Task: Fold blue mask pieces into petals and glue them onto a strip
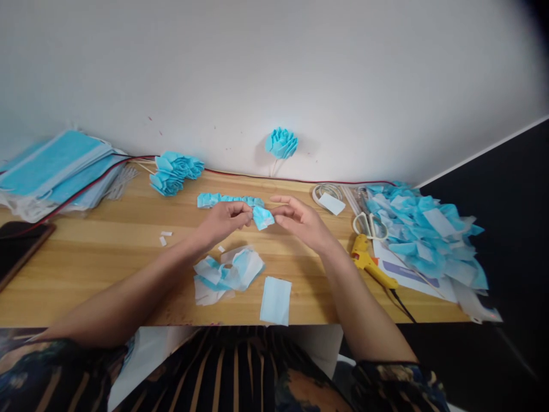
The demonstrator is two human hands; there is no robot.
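Note:
In the middle of the wooden table, a small folded petal of blue mask fabric (263, 218) is held up between my two hands. The fingertips of my left hand (223, 222) pinch its left side. At its right edge, the thumb and a finger of my right hand (303, 222) close on it, with the index finger stretched out above. Just behind lies a row of similar blue folded petals (210, 199), partly covered by my left hand. Nearer me are crumpled blue and white fabric scraps (234, 270) and a flat pale blue square (275, 300).
A finished blue flower (282, 143) stands against the wall; more blue flowers (174, 171) lie left. Blue face masks (60, 166) are stacked beyond a phone (21, 246). To the right are a yellow glue gun (371, 263), scissors (371, 226) and a heap of cut fabric (429, 229).

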